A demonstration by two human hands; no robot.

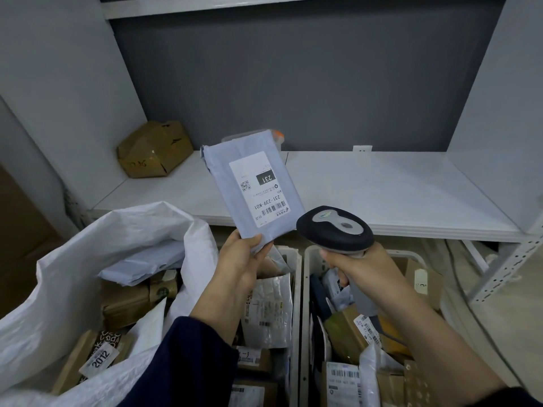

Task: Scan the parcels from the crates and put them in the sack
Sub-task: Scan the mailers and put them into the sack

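Two pale plastic crates stand side by side at the bottom of the view, their rims nearly touching: the left crate (294,304) and the right crate (306,304), both crowded with brown cardboard boxes and labelled plastic mailers. Above the left crate, the left hand (241,257) pinches the lower corner of a flat grey plastic mailer parcel (223,177), with the thumb on its front and the fingers curled behind. The parcel is held upright and tilted, in front of the edge of a white shelf (382,195). Its white shipping label (258,186) faces the camera, showing "231" and barcodes at its lower end. The right hand (361,268) is wrapped around the grip of a black and grey handheld barcode scanner (335,227). The scanner's head sits just beside the parcel's lower right corner, and whether the two touch cannot be told. To the left, a white woven plastic sack (73,259) gapes open, holding several brown boxes and a grey mailer (141,268). A dark blue sleeve (191,362) covers the left forearm. At the back left of the shelf lies a crumpled brown cardboard box (154,149).
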